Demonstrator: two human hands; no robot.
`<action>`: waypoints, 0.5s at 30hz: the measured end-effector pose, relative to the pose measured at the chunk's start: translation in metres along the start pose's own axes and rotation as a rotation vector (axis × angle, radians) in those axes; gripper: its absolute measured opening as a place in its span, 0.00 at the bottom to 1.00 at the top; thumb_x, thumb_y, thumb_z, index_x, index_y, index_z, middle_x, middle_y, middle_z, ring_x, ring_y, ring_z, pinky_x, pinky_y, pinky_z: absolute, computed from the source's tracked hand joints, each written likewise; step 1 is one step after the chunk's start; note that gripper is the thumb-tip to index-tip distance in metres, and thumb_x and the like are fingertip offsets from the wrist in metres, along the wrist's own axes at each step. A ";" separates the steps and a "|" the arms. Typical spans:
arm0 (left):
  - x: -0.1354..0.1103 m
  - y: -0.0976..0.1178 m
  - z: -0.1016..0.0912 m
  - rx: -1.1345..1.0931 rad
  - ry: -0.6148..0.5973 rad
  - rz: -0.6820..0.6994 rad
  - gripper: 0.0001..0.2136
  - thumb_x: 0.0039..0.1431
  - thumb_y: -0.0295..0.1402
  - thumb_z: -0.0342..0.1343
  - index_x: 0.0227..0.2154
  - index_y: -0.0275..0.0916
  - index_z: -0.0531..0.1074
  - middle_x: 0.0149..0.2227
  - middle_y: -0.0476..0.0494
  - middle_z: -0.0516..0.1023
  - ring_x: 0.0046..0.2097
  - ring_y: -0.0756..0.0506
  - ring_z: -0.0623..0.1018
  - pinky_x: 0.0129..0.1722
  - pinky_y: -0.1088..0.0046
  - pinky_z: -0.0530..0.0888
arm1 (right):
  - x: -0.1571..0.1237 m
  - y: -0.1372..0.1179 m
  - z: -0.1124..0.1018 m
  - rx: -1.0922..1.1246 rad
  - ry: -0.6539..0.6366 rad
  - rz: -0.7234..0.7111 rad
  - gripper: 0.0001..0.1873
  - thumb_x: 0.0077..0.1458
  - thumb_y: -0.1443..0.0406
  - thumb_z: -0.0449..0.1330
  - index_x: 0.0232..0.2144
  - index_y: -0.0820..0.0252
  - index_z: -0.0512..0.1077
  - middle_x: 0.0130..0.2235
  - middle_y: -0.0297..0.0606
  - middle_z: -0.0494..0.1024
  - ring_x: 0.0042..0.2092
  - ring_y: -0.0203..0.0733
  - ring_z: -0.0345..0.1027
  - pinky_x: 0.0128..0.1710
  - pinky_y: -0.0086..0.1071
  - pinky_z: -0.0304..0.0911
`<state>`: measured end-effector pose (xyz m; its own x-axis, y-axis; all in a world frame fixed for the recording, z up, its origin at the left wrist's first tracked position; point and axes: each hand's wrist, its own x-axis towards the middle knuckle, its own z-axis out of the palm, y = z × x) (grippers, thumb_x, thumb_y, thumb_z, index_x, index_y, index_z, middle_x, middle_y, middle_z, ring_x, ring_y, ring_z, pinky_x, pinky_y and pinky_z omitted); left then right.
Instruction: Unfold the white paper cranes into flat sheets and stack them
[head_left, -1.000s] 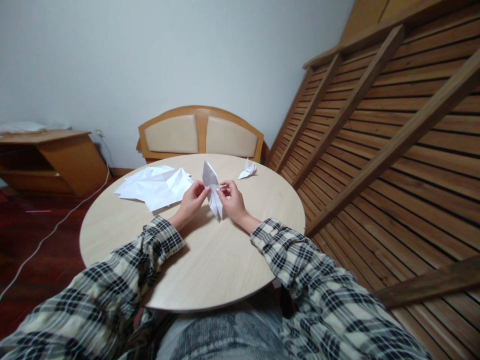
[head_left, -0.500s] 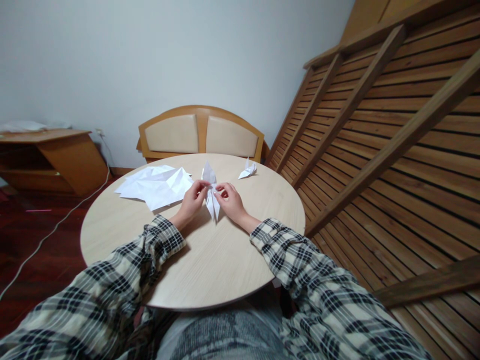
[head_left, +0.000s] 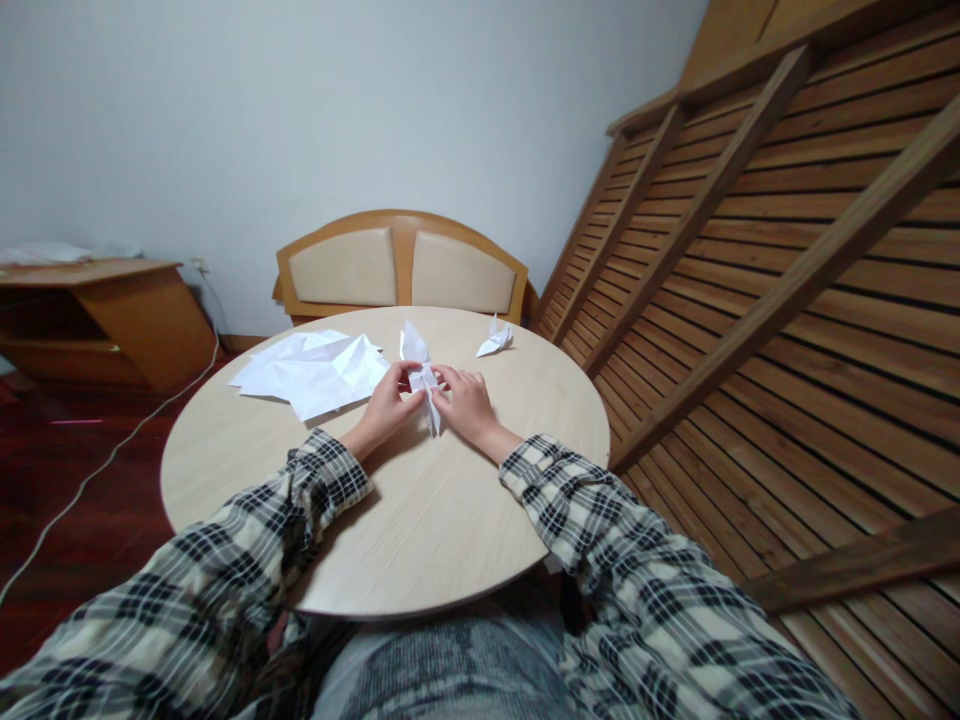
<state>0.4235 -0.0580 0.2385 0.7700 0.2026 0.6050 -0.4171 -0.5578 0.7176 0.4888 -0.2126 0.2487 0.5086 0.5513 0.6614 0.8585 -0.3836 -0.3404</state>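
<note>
Over the middle of the round table, a folded white paper figure point(head_left: 422, 379) with pointed ends is gripped from both sides. My left hand point(head_left: 388, 403) pinches its left edge between thumb and fingers. On the right edge, my right hand point(head_left: 466, 404) closes its thumb and fingers the same way. One pointed flap sticks up away from me, and narrow points hang toward me between the thumbs. The fingertips behind the paper are partly hidden. Left of my left hand lie creased white paper sheets point(head_left: 315, 372). Farther right rests a small folded paper bird point(head_left: 495, 338).
The round wooden table point(head_left: 390, 560) stands before a padded headboard point(head_left: 403, 262) at the wall. A slatted wooden panel point(head_left: 750, 300) leans along the right side. At left are a low cabinet point(head_left: 142, 320) and a white cable point(head_left: 112, 455) on the dark floor.
Both hands have shifted their grip, with the thumbs now lower on the front of the paper. Its far flap has tilted slightly left, and the middle shows more flatly.
</note>
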 end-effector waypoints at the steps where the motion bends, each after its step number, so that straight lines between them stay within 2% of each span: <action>1: 0.000 0.000 0.000 0.008 0.001 -0.007 0.16 0.54 0.29 0.57 0.47 0.39 0.65 0.45 0.41 0.73 0.40 0.46 0.75 0.42 0.63 0.75 | 0.001 0.001 -0.001 -0.053 -0.008 -0.022 0.17 0.59 0.66 0.57 0.51 0.58 0.70 0.41 0.41 0.79 0.43 0.45 0.69 0.52 0.42 0.55; 4: 0.000 0.003 -0.001 0.046 0.000 -0.002 0.16 0.54 0.27 0.56 0.46 0.39 0.65 0.42 0.42 0.74 0.40 0.46 0.75 0.43 0.63 0.74 | 0.003 0.005 -0.002 -0.116 0.003 -0.097 0.20 0.59 0.67 0.56 0.53 0.58 0.70 0.37 0.41 0.79 0.42 0.45 0.69 0.55 0.44 0.51; 7: 0.000 0.004 -0.002 0.071 -0.014 0.013 0.16 0.53 0.26 0.55 0.46 0.38 0.66 0.41 0.42 0.74 0.40 0.46 0.75 0.44 0.63 0.73 | 0.004 0.008 -0.001 -0.044 0.036 -0.103 0.21 0.56 0.69 0.57 0.53 0.56 0.71 0.35 0.40 0.78 0.40 0.45 0.68 0.54 0.44 0.52; 11: -0.001 0.003 -0.001 0.066 -0.039 0.012 0.18 0.53 0.26 0.55 0.48 0.38 0.65 0.43 0.42 0.74 0.40 0.46 0.75 0.44 0.64 0.72 | 0.002 0.011 0.004 0.142 0.048 0.003 0.22 0.54 0.70 0.59 0.52 0.54 0.69 0.36 0.38 0.77 0.40 0.45 0.69 0.51 0.44 0.58; 15: -0.002 0.002 0.000 0.074 -0.052 0.034 0.19 0.53 0.25 0.55 0.49 0.38 0.64 0.44 0.41 0.73 0.41 0.46 0.75 0.45 0.64 0.72 | 0.001 0.019 0.014 0.439 0.032 0.087 0.24 0.54 0.70 0.57 0.54 0.55 0.65 0.35 0.34 0.75 0.36 0.40 0.69 0.41 0.36 0.65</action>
<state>0.4210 -0.0596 0.2390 0.7809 0.1414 0.6085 -0.4081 -0.6220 0.6683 0.5065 -0.2087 0.2340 0.5841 0.5053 0.6352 0.7625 -0.0733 -0.6428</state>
